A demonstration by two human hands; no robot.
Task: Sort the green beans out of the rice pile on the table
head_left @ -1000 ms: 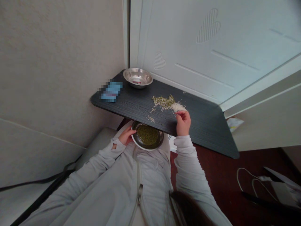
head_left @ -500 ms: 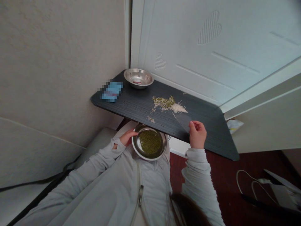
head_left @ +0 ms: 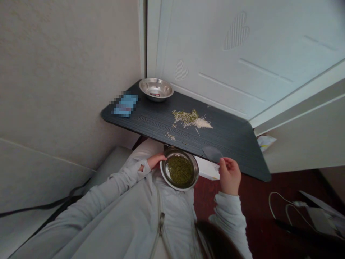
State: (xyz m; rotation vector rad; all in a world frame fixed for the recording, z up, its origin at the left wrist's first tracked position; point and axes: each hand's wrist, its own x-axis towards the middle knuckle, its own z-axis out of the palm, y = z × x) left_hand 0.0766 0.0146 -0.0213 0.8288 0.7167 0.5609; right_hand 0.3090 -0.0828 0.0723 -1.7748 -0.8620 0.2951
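My left hand (head_left: 156, 160) grips the left rim of a steel bowl (head_left: 196, 169) on my lap, thumb over the edge. Green mung beans (head_left: 180, 169) cover its bottom. Between the fingertips of my right hand (head_left: 230, 176) is a thin, clear plastic piece (head_left: 212, 154), held over the table's front edge, to the right of the bowl. On the dark table (head_left: 229, 136) lies a spread of mung beans (head_left: 192, 116) mixed with pale grains, and a white heap that looks like rice (head_left: 202, 123) adjoins it. A few loose grains (head_left: 170, 136) lie nearer the front edge.
A second steel bowl (head_left: 156, 90) with a red label inside stands at the table's back left. Beside it lies a blurred blue packet (head_left: 125, 105). A white door (head_left: 215, 43) borders the back. Below are a white box (head_left: 207, 168) and cables (head_left: 275, 201).
My right hand has drawn the clear plastic piece back toward me, off the heap to the table's edge. The bowl in my left hand has shifted right and slightly nearer.
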